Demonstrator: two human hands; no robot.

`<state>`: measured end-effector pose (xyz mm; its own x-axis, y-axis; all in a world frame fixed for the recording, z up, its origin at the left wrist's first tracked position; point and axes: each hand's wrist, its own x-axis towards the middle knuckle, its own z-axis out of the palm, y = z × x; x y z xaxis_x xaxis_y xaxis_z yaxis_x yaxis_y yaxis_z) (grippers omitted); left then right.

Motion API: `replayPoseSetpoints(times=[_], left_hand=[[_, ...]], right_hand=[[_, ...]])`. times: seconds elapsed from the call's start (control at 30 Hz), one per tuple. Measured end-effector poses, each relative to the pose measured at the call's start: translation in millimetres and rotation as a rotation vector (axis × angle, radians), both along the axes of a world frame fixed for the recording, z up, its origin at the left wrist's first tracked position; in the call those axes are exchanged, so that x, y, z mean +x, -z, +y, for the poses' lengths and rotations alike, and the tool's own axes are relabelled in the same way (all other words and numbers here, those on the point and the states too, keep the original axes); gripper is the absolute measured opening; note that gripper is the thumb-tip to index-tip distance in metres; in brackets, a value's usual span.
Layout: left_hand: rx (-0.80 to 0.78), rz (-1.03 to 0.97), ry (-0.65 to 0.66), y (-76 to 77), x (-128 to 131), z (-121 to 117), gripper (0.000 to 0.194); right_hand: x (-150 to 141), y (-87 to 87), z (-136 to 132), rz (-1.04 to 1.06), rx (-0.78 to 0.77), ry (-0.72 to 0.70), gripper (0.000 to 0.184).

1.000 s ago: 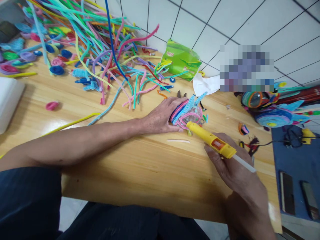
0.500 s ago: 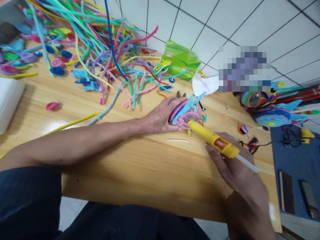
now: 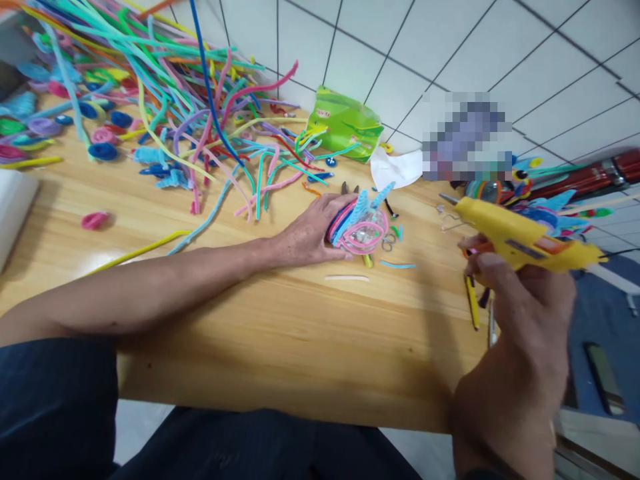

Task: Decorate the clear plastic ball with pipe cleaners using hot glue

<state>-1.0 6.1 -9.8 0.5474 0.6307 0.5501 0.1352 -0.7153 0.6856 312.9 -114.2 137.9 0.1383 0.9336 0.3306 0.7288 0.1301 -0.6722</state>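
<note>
Head view: left hand point(image 3: 317, 230), grip part-curled, has hold of the pipe-cleaner ornament point(image 3: 364, 232) by its left side on the tabletop point(image 3: 280, 333). Right hand point(image 3: 530, 293), grip closed round the handle of a yellow glue gun point(image 3: 505, 227), holds it raised, nozzle leftward, well apart from the ornament.

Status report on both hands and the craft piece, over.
Left hand holding craft piece. Right hand gripping yellow glue gun, apart from the piece. Loose white strip and blue strip near the piece.
</note>
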Motion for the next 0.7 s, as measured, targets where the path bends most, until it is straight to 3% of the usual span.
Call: replayPoseSetpoints(times=[0.13,0.27,0.37,0.57,0.7], left_hand=[[-0.009,0.029,-0.018,-1.3,-3,0,0.115],[0.003,0.038,-0.023,-2.9,-7,0,0.115],[-0.019,0.044,-0.019,-7.5,-9,-2,0.107],[-0.071,0.064,-0.022,-13.8,-10,-4,0.102],[-0.077,0.058,-0.017,-11.0,-9,-3,0.107]], right_hand=[[28,42.3,29,0.193,-0.050,0.122,0.019],[62,90.3,41,0.200,-0.092,0.370,0.030],[79,113.0,46,0.120,-0.142,0.447,0.031],[90,124.8,46,0.072,-0.160,0.434,0.038],[93,116.6,9,0.058,-0.104,0.520,0.052]])
